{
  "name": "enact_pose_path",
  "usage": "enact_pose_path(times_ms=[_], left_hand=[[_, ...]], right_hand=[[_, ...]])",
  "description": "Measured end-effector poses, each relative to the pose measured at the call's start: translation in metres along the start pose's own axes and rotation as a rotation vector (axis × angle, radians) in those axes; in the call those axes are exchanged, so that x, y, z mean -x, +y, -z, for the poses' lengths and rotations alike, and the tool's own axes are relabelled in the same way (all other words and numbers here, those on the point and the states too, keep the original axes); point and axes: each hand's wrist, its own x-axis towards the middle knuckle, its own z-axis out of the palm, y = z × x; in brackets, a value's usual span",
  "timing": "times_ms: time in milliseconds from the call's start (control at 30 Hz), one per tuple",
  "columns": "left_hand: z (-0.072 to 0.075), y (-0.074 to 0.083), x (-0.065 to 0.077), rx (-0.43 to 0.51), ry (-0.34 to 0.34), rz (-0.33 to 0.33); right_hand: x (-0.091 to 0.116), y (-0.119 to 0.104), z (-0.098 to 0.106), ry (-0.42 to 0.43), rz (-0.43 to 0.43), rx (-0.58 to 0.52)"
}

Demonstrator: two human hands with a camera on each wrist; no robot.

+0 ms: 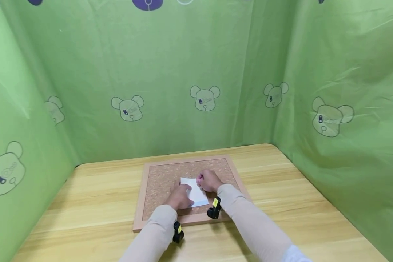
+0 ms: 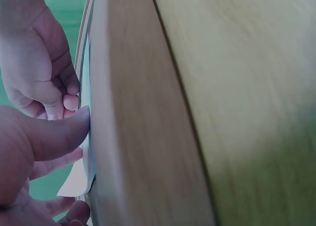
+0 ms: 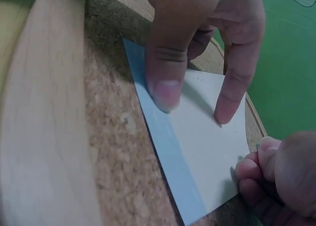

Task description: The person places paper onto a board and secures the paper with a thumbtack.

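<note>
I find the right grip (image 1: 210, 181) pinching something small and greenish (image 3: 257, 147), probably 1 pin, at the far right corner of 1 card (image 1: 196, 192). The card lies left of this nearer grip, long axis near to far. The left grip (image 1: 179, 196), fingers spread, presses its left side. Matte white paper, blue strip (image 3: 175, 169); granular corkboard (image 1: 160, 189); smooth wooden frame (image 1: 141, 203); grained desk (image 1: 291, 203).

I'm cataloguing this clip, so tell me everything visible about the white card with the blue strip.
The white card looks like thin paper: four-sided, with a pale blue strip along its near edge and tiny dark specks. It lies on the cork board, its far edge slightly curved. The left hand touches it with thumb and finger; the right hand is at its far right corner, contact uncertain.
</note>
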Motion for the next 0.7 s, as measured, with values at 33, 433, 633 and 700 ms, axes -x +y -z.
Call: enact_pose_path(times_ms=[33, 433, 633, 700], left_hand=[[0.001, 0.0, 0.0, -0.005, -0.002, 0.006], [0.0, -0.004, -0.004, -0.017, -0.005, 0.016], [0.001, -0.005, -0.006, -0.109, -0.027, -0.05], [0.001, -0.004, -0.006, -0.108, -0.028, -0.056]], right_hand=[[-0.001, -0.001, 0.0, 0.001, 0.0, 0.004], [-0.013, -0.003, -0.008, 0.005, 0.078, -0.012], [-0.019, -0.005, -0.01, 0.016, 0.045, 0.042], [-0.02, -0.006, -0.01, 0.019, 0.029, 0.076]])
